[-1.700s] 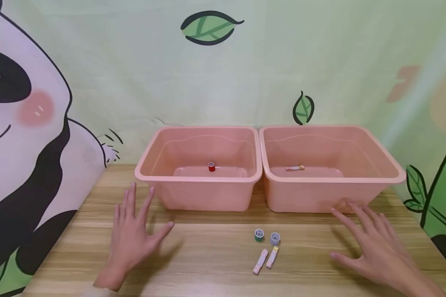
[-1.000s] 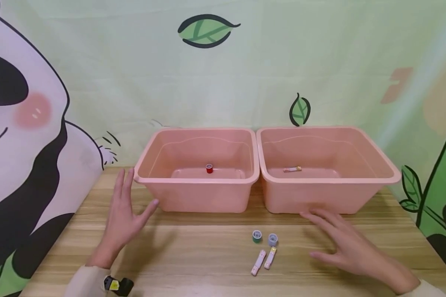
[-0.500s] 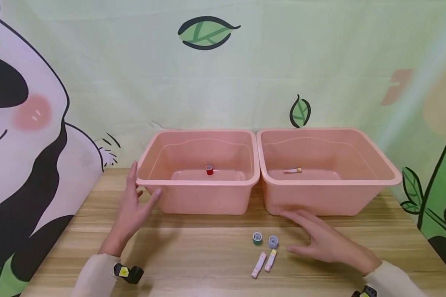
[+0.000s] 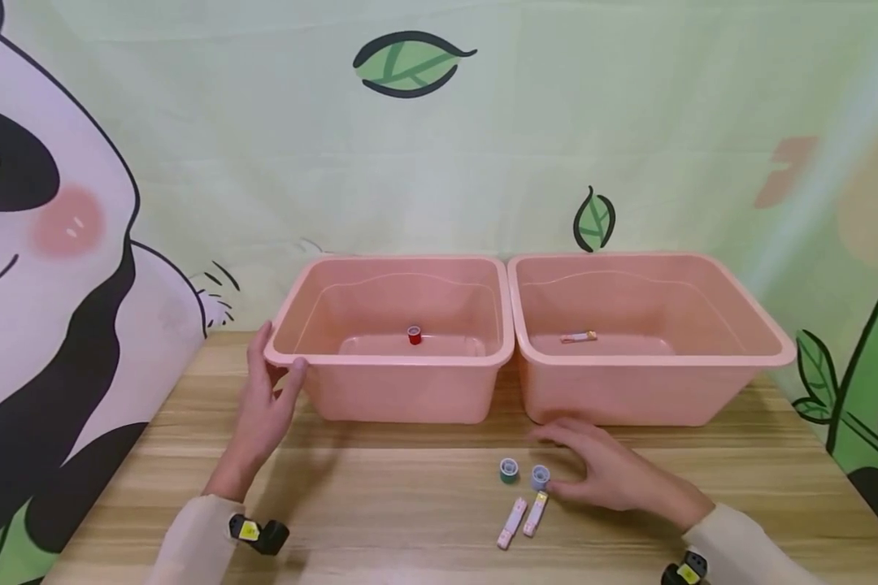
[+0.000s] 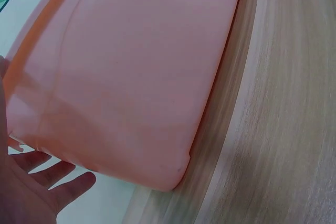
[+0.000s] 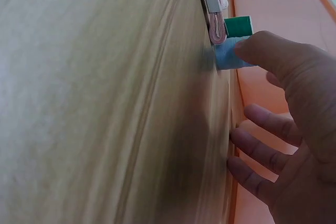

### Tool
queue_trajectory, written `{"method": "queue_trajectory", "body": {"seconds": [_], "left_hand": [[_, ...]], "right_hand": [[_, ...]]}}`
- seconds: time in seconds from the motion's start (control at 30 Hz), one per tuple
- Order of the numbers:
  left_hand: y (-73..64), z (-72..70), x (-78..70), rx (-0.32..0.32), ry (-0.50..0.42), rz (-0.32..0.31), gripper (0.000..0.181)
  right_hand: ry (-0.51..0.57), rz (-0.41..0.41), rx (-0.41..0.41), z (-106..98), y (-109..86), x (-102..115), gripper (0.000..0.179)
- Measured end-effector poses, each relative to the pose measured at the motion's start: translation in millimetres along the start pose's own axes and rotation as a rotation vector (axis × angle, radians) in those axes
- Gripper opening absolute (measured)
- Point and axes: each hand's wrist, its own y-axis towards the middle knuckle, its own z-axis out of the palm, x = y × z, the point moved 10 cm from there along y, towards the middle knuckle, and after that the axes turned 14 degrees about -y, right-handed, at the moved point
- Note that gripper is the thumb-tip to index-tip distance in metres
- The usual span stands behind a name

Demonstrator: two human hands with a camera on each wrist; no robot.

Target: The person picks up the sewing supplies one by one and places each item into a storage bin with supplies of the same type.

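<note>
Left hand (image 4: 263, 414) grips bin (image 4: 398, 394) corner. Right hand (image 4: 607, 471) loose at blue spool (image 4: 540, 478), in from desk's (image 4: 410, 504) far edge. Likely light, stiff; pinch sides.

Soft light in the head view, faint shadows on the table (image 4: 410, 487), dimmer wrist views.

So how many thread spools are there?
3: red spool in the left bin, green spool and light-blue spool on the table. Bin fronts might hide others.
</note>
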Motion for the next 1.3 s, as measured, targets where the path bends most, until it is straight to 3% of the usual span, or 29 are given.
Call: {"method": "queue_trajectory", "body": {"seconds": [0.47, 1.3], "left_hand": [[1.5, -0.9, 3.0, -0.014, -0.031, -0.017, 0.077], [0.9, -2.0, 4.3, -0.025, 0.022, -0.006, 0.073]], "right_hand": [[-0.014, -0.068, -0.032, 2.4, 2.0, 5.4, 0.027], [0.009, -0.116, -0.063, -5.1, 3.7, 14.2, 0.025]]}}
